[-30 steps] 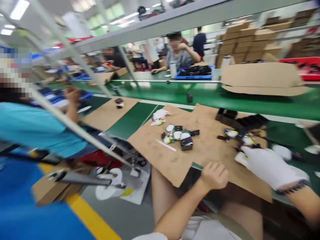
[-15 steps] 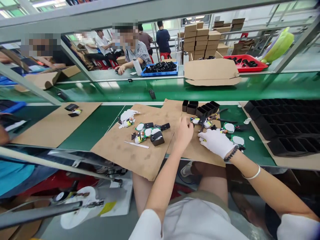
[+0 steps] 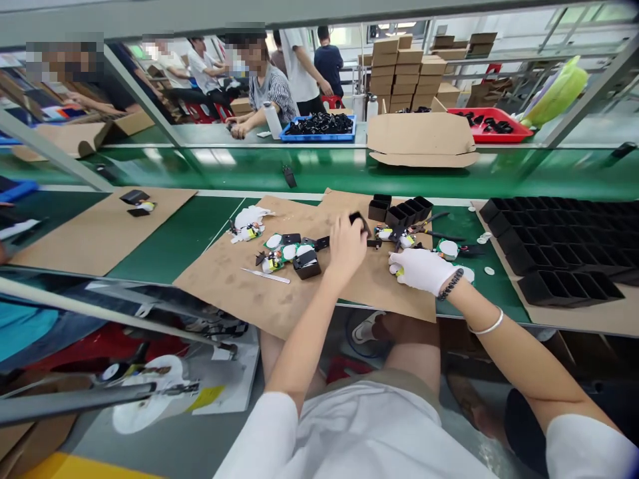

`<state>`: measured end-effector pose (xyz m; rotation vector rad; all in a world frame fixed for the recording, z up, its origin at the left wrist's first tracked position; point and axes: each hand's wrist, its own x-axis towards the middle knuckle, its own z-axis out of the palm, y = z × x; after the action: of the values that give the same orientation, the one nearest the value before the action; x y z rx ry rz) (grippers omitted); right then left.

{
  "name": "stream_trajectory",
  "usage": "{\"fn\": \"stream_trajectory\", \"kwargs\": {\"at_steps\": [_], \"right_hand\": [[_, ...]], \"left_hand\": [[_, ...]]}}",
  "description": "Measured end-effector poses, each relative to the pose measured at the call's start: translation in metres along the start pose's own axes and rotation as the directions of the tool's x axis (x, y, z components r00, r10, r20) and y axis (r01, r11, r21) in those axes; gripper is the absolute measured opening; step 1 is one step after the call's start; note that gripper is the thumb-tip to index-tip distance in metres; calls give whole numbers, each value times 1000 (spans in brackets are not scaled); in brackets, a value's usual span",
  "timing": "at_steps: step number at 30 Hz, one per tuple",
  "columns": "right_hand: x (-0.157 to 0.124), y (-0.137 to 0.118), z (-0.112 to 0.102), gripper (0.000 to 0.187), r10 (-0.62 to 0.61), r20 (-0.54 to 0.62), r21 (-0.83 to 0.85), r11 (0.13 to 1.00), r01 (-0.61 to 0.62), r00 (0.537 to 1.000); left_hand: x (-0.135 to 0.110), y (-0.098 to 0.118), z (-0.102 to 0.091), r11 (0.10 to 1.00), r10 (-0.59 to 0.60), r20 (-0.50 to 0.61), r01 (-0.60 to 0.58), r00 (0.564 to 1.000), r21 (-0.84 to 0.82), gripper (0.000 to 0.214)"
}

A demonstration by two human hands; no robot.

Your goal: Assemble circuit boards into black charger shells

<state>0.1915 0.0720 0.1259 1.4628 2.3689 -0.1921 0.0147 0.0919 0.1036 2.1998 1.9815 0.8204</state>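
My left hand (image 3: 347, 246), bare, is closed around a black plastic box (image 3: 358, 221) and holds it tilted over the brown cardboard sheet (image 3: 359, 293). To its right, my right hand (image 3: 422, 269) wears a white glove. Its fingers pinch a small circuit board (image 3: 399, 271), mostly hidden, with a yellow part showing. Just beyond the glove lie pliers (image 3: 439, 234) and more boards with wires (image 3: 384, 233). Black open boxes (image 3: 407, 213) stand behind them. Left of my hands are several boards with white discs (image 3: 289, 252), a black box (image 3: 306, 265) and tweezers (image 3: 264, 275).
Rows of black boxes (image 3: 544, 233) fill a cardboard sheet at the right. Beyond the green belt (image 3: 239, 166) stand a blue tray (image 3: 319, 136) of black parts, a flattened carton (image 3: 422, 136) and a red tray (image 3: 519, 133). Co-workers sit across the line.
My left hand has taken a black box from the group at the back and moved left with it. My right hand has drawn back slightly from the pliers, a board in its fingers.
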Motion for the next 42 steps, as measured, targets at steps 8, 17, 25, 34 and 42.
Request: {"fn": "stream_trajectory", "kwargs": {"at_steps": [8, 17, 25, 34, 42], "right_hand": [[6, 1, 5, 28, -31, -30, 6, 1000, 31, 999], [-6, 27, 19, 20, -110, -186, 388, 904, 176, 976], [-33, 9, 72, 40, 310, -459, 840, -153, 521, 832], [-25, -4, 86, 43, 344, -531, 772, -180, 610, 774], [-53, -23, 64, 46, 544, -716, 632, 242, 736, 436]], "left_hand": [[-93, -8, 3, 999, 12, 13, -11, 1000, -41, 5], [-84, -23, 17, 939, -8, 102, 42, 995, -340, 37], [-82, -20, 31, 610, -2, 256, 204, 967, -765, 94], [-47, -28, 34, 444, 121, 458, 365, 881, -819, 80], [-94, -16, 3, 374, 55, 330, 287, 942, -882, 67]]}}
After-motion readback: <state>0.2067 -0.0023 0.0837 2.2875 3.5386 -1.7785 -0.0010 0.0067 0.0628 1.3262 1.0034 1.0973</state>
